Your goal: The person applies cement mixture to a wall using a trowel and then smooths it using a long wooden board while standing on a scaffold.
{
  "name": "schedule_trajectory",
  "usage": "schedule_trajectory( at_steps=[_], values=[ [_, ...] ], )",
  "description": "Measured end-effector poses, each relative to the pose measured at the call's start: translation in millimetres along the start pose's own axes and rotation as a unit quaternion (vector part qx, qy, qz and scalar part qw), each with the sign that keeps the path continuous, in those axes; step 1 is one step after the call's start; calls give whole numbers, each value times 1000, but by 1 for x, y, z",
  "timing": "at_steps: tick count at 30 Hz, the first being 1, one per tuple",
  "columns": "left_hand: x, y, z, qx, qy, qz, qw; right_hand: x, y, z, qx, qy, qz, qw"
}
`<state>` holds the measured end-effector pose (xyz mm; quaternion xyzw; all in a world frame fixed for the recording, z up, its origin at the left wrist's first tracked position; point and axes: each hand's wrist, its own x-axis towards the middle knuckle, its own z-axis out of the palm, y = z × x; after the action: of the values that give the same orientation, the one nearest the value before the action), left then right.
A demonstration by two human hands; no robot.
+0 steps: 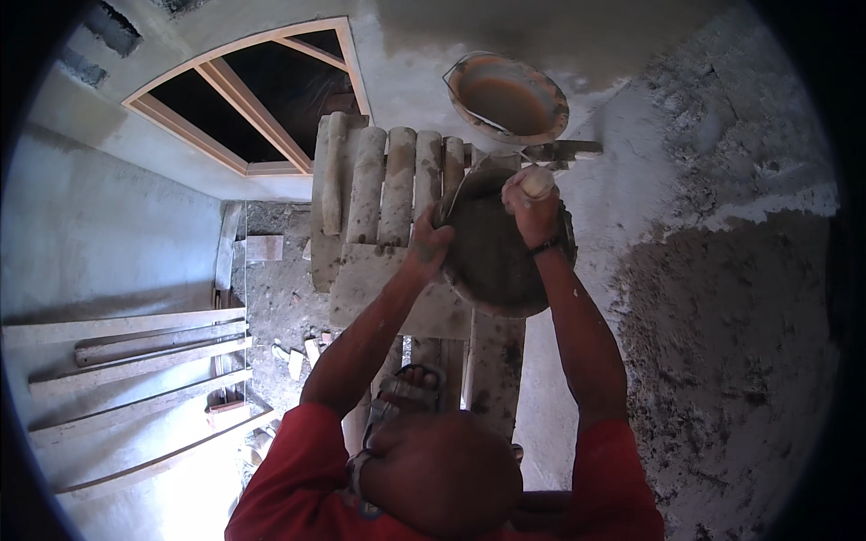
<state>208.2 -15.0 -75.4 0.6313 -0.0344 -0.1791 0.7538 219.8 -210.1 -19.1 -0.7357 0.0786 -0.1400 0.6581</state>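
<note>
A round basin [492, 248] of wet grey mortar sits on the plank platform in front of me. My left hand [428, 242] grips its left rim, thumb toward the inside. Over the far right part of the basin, my right hand [534, 203] is closed round a tool with a pale, rounded handle end [538, 183]. Its working end is hidden below the hand, so I cannot tell its kind. Just beyond the basin stands a bucket [561, 115] with a wire handle, holding brownish water.
Rough poles [397, 185] and a board [361, 293] form the platform under my feet. A wooden window frame [236, 90] opens at the far left. Partly plastered wall [722, 361] runs along the right. Planks [135, 368] lean at the left, and rubble [293, 356] litters the floor.
</note>
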Motion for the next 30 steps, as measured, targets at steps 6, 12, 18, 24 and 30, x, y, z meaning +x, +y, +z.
schedule_trajectory(
  at_steps=[6,12,18,24,30],
  values=[
    [2,27,4,37,38,-49,997,0,-1,-9,45,96,2,994],
    [43,-38,-34,53,13,10,998,-6,-4,-5,-36,107,25,993],
    [69,-56,-66,35,-91,58,994,-13,-20,2,-39,99,47,993],
    [69,-11,-24,-62,-157,-20,985,-40,-21,-17,-106,98,36,989],
    [64,2,-18,-101,-128,-96,982,-63,-89,-18,-6,5,1,1000]
  ],
)
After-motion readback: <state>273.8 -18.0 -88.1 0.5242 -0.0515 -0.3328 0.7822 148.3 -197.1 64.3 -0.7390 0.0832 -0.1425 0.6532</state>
